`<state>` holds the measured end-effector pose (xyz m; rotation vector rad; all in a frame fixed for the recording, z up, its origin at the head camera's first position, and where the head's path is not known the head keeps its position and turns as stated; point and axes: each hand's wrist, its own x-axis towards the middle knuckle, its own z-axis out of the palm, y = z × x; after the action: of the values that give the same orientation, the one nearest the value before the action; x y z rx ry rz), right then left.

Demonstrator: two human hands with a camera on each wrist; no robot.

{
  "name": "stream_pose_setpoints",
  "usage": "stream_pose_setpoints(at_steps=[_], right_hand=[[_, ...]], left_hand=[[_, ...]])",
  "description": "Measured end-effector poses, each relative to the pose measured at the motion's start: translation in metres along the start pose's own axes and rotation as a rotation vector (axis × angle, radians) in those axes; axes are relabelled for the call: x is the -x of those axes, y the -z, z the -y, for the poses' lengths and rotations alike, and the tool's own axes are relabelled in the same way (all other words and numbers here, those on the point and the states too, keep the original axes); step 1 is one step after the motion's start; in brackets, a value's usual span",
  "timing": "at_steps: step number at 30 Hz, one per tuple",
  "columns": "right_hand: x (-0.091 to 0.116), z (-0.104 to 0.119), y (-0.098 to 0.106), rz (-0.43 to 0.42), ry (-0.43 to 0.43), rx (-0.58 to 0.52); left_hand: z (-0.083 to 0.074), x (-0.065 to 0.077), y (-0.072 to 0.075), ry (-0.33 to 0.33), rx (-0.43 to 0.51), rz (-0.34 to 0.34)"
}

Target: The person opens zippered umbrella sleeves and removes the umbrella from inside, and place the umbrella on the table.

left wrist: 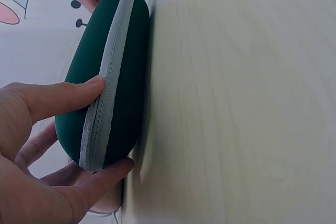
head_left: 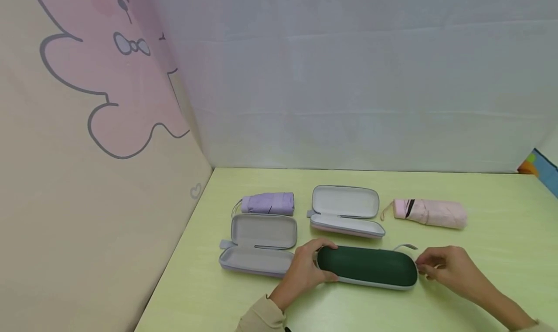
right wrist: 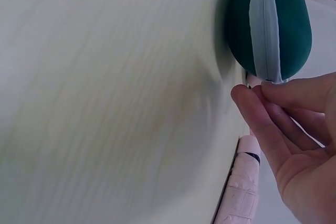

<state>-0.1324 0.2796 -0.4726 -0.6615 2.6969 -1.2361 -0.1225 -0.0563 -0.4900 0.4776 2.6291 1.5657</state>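
Note:
A dark green zip case (head_left: 368, 266) lies closed on the table, its pale grey zip band (right wrist: 266, 30) running round the side. My left hand (head_left: 303, 269) grips the case's left end, the thumb on the zip band and fingers round the far side in the left wrist view. At the opposite end, my right hand (head_left: 455, 271) pinches the zipper pull between thumb and fingers; the pull is mostly hidden, with a small shiny bit (right wrist: 281, 81) showing at the thumb. A grey strap (head_left: 405, 246) sticks out behind the case.
Two cases lie unfolded: a lilac-edged one (head_left: 263, 231) at left, beside my left hand, and a pink-edged one (head_left: 345, 201) behind the green case. A folded purple umbrella (head_left: 268, 203) lies back left, a folded pink umbrella (head_left: 436, 213) back right. Curtains (head_left: 348, 80) stand behind the table.

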Motion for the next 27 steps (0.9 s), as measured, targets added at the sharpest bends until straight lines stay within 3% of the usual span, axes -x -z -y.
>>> stream_pose_setpoints(at_steps=[15,27], right_hand=[[0.0056,0.0032,-0.0012,-0.001,-0.047,-0.006],[0.0092,0.0059,-0.0021,0.008,-0.088,0.009]], left_hand=[[0.0011,0.0003,-0.0013,-0.02,-0.016,-0.016],[-0.0002,0.0002,-0.0009,0.017,-0.009,-0.011]])
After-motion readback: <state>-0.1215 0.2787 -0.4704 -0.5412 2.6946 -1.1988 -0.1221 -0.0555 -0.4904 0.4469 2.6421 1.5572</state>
